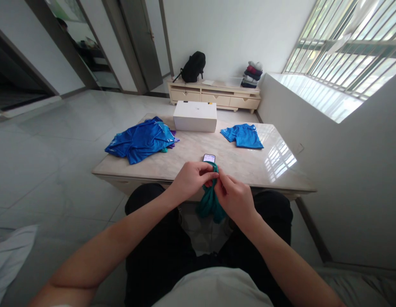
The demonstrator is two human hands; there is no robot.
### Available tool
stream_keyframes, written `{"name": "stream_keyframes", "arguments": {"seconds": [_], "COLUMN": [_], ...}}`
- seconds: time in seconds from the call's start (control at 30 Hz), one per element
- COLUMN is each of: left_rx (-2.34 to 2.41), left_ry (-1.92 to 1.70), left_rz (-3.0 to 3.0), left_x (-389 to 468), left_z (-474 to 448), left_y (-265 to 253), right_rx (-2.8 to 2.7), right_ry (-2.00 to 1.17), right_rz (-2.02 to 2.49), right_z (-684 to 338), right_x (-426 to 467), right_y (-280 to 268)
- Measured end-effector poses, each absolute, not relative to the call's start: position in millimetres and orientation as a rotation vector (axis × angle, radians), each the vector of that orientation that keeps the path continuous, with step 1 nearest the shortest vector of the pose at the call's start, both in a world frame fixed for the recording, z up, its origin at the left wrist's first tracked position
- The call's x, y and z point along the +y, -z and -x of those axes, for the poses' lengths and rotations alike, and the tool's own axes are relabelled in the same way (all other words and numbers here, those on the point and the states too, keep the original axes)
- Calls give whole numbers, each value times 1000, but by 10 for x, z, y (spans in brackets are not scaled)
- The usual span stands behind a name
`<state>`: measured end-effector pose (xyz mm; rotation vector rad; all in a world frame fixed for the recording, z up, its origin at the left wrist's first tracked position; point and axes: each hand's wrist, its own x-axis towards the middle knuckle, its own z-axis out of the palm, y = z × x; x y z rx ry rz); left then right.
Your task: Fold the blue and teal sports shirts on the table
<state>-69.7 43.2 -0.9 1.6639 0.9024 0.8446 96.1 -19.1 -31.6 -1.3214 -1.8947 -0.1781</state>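
The person sits at the near edge of a pale marble-topped desk (249, 170). Both hands meet just in front of that edge: the left hand (191, 179) and the right hand (234, 198) each pinch the top of a bunched teal garment (210, 204), which hangs down between the knees. Just beyond the fingers a phone (209, 158) lies on the desk, screen lit, its writing too small to read. Far left on the desk lies a loose heap of blue shirts (140, 140); far right lies a folded blue shirt (243, 135). Between them stands a white box (195, 116) with a small dark mark that cannot be read. A black backpack (193, 67) and stacked clothes (252, 74) sit on a low cabinet (217, 96) by the far wall.
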Motion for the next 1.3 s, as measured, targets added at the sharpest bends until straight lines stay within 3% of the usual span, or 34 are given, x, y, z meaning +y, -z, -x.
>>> {"name": "stream_keyframes", "arguments": {"seconds": [0.37, 0.53, 0.77, 0.87, 1.17, 1.3], "left_rx": [810, 732, 499, 596, 948, 954], "left_ry": [-778, -687, -483, -508, -776, -870], "left_rz": [-1745, -2031, -2189, -2136, -2146, -2179], "left_x": [433, 337, 224, 226, 299, 313], "left_z": [833, 884, 973, 1041, 1014, 962], "left_y": [-28, -220, -423, -409, -259, -259], "right_rx": [-2073, -1770, -1608, -1498, -1542, -1639], "right_ry": [-458, -619, -1606, -1530, -764, -772], "right_rz": [1214, 1181, 722, 812, 1158, 1129], "right_z": [-1117, -1379, -1537, -1559, -1582, -1561], "right_x": [-388, -148, 239, 187, 38, 19], "right_y": [207, 127, 328, 360, 113, 185]}}
